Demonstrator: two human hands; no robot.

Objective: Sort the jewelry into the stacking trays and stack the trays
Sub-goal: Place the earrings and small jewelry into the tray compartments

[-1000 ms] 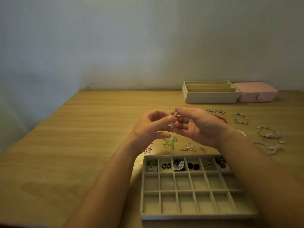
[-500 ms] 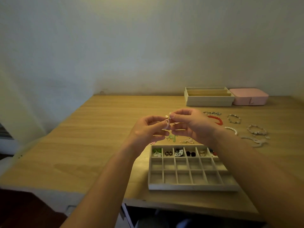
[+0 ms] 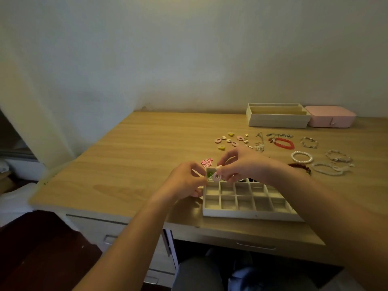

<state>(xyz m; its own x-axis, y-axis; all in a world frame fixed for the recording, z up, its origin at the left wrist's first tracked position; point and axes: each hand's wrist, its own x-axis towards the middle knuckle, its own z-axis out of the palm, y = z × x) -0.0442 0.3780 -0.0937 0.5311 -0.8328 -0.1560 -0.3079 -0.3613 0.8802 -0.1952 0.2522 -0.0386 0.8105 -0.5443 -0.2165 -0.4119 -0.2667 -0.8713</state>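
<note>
1. Jewelry in hand now: a pink ring-shaped earring point(image 3: 216, 177), pinched between the fingers of the left hand point(image 3: 184, 181) and the right hand point(image 3: 243, 164), just above the far-left corner of the compartment tray point(image 3: 247, 214).
2. Only the far row of the tray seems to hold pieces; the two nearer rows are empty.
3. Much is left, I judge: pink and yellow earrings point(image 3: 231, 140), a red bracelet point(image 3: 282, 143) and a pearl bracelet point(image 3: 301, 157) lie loose on the worktop point(image 3: 136, 164).
4. A second tray point(image 3: 277, 118) and a pink box point(image 3: 330, 119) stand by the pale wall, not yet stacked.
</note>
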